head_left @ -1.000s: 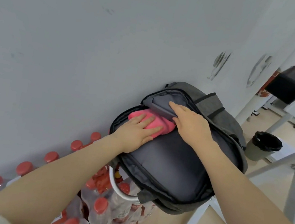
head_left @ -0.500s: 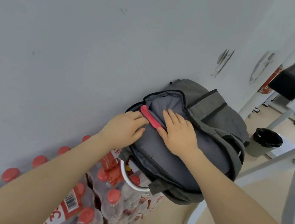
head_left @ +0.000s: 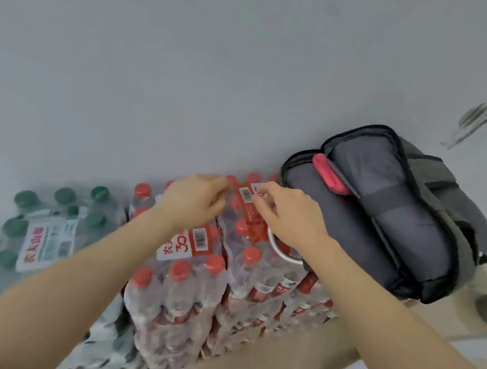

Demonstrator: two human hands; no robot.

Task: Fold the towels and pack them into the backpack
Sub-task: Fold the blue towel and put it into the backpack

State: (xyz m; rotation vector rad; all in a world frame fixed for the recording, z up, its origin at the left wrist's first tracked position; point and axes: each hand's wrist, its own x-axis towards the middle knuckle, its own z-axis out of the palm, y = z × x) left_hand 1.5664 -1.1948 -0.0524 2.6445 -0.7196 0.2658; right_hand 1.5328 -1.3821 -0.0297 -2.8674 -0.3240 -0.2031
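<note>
Now both your hands hover over the red-capped bottle packs (head_left: 192, 274), left hand (head_left: 194, 201) and right hand (head_left: 289, 214) loosely curled and grasping nothing. To their right lies the backpack (head_left: 387, 223), nearer your right hand, with the pink towel (head_left: 329, 175) sticking out of its open mouth; the towel's lower part is hidden.

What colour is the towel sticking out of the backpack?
Pink towel, clearest in the head view.

in front of me shrink-wrapped packs of red-capped water bottles (head_left: 190, 286) stand against the grey wall (head_left: 192, 52), with a pack of green-capped bottles (head_left: 51, 229) beside them on my left.
</note>
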